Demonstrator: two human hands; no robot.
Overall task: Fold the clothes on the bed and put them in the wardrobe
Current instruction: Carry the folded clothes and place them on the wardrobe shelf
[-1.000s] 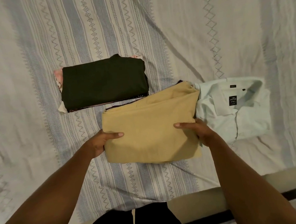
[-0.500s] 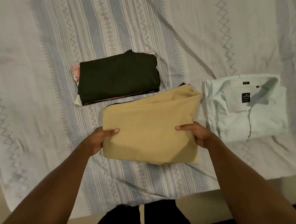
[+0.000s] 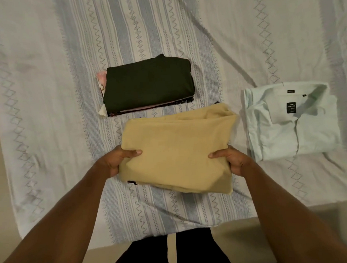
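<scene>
A folded tan garment (image 3: 179, 149) is held over the bed, with a dark garment edge showing beneath it. My left hand (image 3: 118, 162) grips its left edge, thumb on top. My right hand (image 3: 230, 160) grips its right edge the same way. Behind it lies a folded stack topped by a dark green garment (image 3: 148, 86), with pink pieces underneath. A folded pale blue collared shirt (image 3: 292, 123) lies on the right. All sit on the striped white bedsheet (image 3: 47, 117).
The near edge of the bed (image 3: 174, 232) runs across the bottom, with my dark trousers (image 3: 169, 256) and pale floor below it. The sheet hangs over the bed's left side.
The tan garment has lifted and come toward me, away from the pale shirt. Both hands have tightened round its edges, and my view has shifted left.
</scene>
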